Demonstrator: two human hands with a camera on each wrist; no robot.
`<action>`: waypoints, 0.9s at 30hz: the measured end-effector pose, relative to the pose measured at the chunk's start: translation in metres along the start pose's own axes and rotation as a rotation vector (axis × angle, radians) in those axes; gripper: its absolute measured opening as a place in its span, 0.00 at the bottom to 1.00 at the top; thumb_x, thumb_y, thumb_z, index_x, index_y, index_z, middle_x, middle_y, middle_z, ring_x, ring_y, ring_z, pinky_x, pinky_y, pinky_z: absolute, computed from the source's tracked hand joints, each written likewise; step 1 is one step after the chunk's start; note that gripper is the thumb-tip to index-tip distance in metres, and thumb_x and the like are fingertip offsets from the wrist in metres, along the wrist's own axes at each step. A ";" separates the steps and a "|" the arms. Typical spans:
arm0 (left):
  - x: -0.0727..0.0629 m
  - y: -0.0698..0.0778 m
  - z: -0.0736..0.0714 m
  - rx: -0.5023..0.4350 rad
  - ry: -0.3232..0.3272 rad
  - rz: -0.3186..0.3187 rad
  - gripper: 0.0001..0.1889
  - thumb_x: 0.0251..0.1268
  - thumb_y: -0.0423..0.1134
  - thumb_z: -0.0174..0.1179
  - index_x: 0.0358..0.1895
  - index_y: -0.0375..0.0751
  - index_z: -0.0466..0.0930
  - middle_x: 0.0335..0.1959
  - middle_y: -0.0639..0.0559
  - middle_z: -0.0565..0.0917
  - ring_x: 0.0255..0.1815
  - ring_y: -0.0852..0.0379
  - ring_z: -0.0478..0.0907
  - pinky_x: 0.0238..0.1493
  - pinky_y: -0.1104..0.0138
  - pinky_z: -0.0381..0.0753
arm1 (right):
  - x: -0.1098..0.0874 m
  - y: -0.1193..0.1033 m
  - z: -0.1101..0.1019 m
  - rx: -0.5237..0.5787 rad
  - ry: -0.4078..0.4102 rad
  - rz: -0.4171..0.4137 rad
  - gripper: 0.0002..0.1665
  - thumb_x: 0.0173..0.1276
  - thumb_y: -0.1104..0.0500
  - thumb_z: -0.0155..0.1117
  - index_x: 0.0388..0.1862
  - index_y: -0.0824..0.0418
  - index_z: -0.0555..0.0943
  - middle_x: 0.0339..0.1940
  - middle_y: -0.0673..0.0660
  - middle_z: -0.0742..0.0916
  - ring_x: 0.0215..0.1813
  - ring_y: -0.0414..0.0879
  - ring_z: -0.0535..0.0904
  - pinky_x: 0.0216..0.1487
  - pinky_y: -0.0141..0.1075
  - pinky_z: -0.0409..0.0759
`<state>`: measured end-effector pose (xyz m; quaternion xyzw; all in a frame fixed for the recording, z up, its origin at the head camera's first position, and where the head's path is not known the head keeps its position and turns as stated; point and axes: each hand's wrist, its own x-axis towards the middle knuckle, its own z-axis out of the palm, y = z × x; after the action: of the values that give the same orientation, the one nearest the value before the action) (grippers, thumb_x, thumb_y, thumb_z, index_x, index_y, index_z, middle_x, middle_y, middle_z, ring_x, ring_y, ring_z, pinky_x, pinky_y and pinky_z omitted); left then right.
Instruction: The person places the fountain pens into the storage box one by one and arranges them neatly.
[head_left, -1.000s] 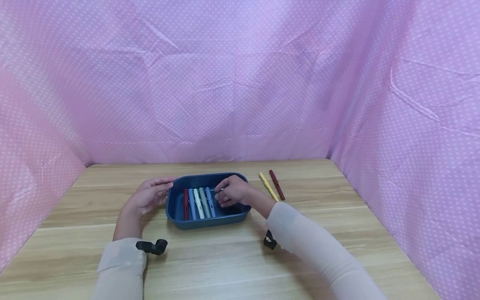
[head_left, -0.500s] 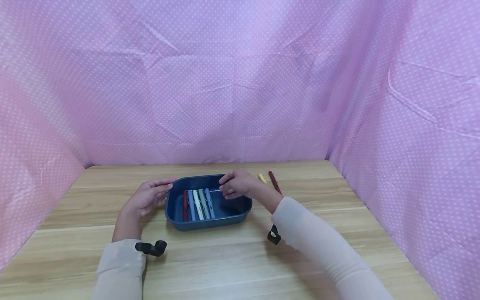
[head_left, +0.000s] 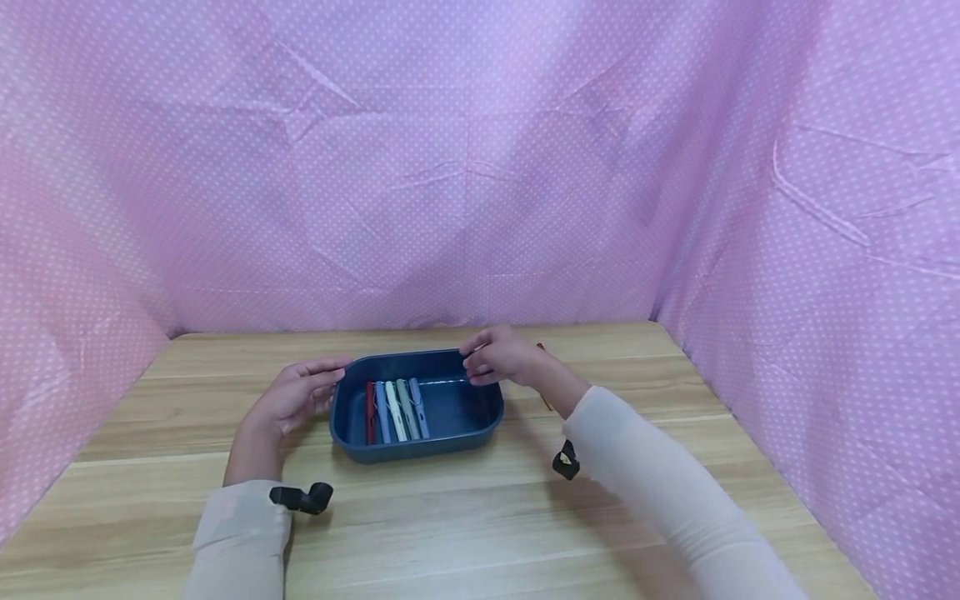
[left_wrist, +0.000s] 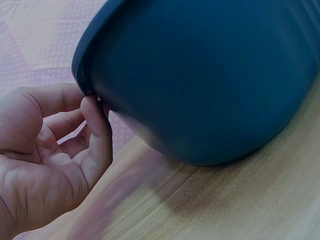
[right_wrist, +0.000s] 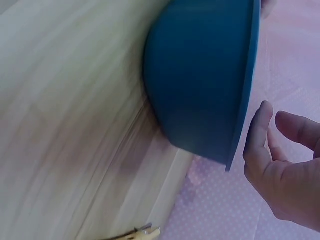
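A dark blue rectangular box (head_left: 459, 410) stands on the table. Thumb and fingers of my left hand (head_left: 296, 396) pinch its left rim, which the left wrist view shows up close on the box wall (left_wrist: 210, 90). Inside, toward the left, pens lie side by side: a red pen (head_left: 370, 413), a blue pen (head_left: 383, 413), a pale green pen (head_left: 396, 412), a grey-green pen (head_left: 407, 409) and another blue pen (head_left: 418, 409). Over the box's back right corner hovers my right hand (head_left: 506, 360), fingers loosely bent, nothing between thumb and fingers in the right wrist view.
Right of the box, a dark red pen (head_left: 541, 345) lies on the wooden table (head_left: 420, 525), mostly hidden behind the right hand and wrist. A yellow pen (right_wrist: 137, 234) shows at the bottom of the right wrist view. Pink dotted cloth (head_left: 420, 208) surrounds the table.
My right hand has risen out of the box and moved back and right, over its rim, now covering most of the two loose pens. The left hand stays at the left rim.
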<state>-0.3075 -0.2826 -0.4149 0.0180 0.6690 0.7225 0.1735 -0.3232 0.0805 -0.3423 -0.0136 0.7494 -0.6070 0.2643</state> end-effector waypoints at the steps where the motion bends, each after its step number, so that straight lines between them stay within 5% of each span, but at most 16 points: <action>1: 0.000 0.000 0.000 0.001 0.001 0.002 0.20 0.78 0.36 0.59 0.68 0.36 0.77 0.52 0.57 0.87 0.47 0.61 0.84 0.47 0.68 0.84 | 0.000 0.000 -0.002 -0.002 0.005 0.001 0.17 0.73 0.75 0.58 0.59 0.72 0.77 0.51 0.69 0.83 0.43 0.53 0.82 0.51 0.45 0.86; 27: -0.006 -0.001 0.005 0.009 0.026 -0.010 0.23 0.77 0.37 0.60 0.71 0.35 0.74 0.53 0.58 0.86 0.51 0.62 0.83 0.51 0.68 0.83 | -0.016 0.029 -0.071 -0.076 0.092 -0.013 0.24 0.71 0.76 0.54 0.66 0.76 0.71 0.47 0.64 0.83 0.51 0.56 0.82 0.64 0.53 0.78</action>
<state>-0.3009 -0.2795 -0.4143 0.0059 0.6747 0.7186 0.1683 -0.3304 0.1577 -0.3537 -0.0006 0.7830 -0.5799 0.2250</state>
